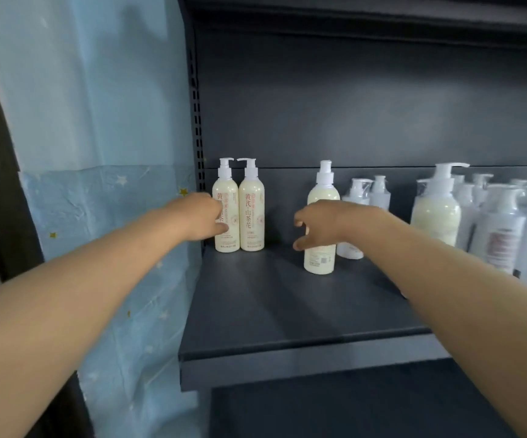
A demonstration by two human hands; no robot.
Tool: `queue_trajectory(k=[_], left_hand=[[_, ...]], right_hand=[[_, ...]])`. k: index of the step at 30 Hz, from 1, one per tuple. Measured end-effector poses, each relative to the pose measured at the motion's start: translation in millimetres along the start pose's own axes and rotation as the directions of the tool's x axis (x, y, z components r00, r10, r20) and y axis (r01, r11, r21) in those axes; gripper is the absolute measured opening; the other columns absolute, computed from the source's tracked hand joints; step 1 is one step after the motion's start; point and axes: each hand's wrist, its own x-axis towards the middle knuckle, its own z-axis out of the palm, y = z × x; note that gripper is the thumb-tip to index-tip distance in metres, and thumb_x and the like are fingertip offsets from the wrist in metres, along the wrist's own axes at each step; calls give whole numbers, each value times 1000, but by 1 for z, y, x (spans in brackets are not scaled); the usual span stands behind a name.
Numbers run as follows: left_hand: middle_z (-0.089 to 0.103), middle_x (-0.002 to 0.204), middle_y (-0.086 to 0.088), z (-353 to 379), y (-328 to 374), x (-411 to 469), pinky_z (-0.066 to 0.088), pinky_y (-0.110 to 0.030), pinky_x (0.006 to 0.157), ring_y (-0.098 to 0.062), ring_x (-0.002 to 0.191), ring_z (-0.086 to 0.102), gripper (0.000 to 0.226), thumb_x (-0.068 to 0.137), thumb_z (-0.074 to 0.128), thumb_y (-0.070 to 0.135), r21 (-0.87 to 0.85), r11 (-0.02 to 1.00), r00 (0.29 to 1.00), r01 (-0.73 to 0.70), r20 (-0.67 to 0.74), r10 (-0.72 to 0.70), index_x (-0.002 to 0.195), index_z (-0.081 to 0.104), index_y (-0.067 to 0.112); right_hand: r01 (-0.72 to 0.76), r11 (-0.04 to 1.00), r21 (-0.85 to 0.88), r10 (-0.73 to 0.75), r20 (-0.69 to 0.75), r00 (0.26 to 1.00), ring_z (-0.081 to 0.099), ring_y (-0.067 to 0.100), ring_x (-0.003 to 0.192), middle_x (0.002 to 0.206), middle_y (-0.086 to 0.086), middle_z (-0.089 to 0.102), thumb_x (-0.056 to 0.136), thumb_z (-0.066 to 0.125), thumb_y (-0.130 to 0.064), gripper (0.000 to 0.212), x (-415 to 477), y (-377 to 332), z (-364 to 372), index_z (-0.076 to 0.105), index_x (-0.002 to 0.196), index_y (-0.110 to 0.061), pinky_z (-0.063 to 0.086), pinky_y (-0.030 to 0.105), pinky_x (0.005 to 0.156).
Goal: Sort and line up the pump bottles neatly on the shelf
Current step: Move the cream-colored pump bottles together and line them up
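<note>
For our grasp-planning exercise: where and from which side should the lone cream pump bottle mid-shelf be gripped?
I'd grip the cream pump bottle round its cylindrical body at mid-height, from the front-left: it stands upright, its pump head is narrow, and wrapped bottles crowd its right.

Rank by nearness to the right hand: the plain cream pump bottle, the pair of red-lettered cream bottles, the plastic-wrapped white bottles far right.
1. plain cream pump bottle: directly behind the right hand.
2. red-lettered cream bottles: to its left, in the back corner.
3. plastic-wrapped white bottles: far right of the shelf.

Shelf [271, 305] front open; wrapped bottles [502, 229] crowd right
</note>
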Motion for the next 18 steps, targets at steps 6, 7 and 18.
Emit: queue_trajectory(k=[6, 7, 18], left_hand=[[60, 109, -13, -49, 37, -20, 48, -38, 86, -30, 103, 57, 43, 93, 44, 41, -59, 998, 998, -13, -70, 9, 106, 62, 4], [60, 109, -13, -54, 46, -21, 48, -38, 86, -31, 103, 57, 43, 92, 44, 40, -68, 997, 997, -22, -80, 16, 102, 61, 2], [57, 115, -7, -78, 154, -22, 45, -35, 86, -24, 106, 55, 33, 91, 47, 35, -85, 996, 992, -26, -123, 15, 111, 60, 11]], right_hand=[[-86, 996, -40, 79, -135, 988, 52, 23, 109, 123, 0, 57, 89, 49, -51, 50, -67, 38, -32, 50, 128, -19, 46, 35, 87], [-95, 995, -37, 88, -145, 986, 52, 22, 111, 124, -1, 56, 89, 48, -51, 50, -77, 45, -35, 51, 127, -19, 45, 36, 89], [-113, 993, -40, 101, -220, 970, 52, 21, 113, 124, -2, 56, 88, 47, -52, 51, -144, 140, -19, 51, 127, -20, 45, 34, 88]])
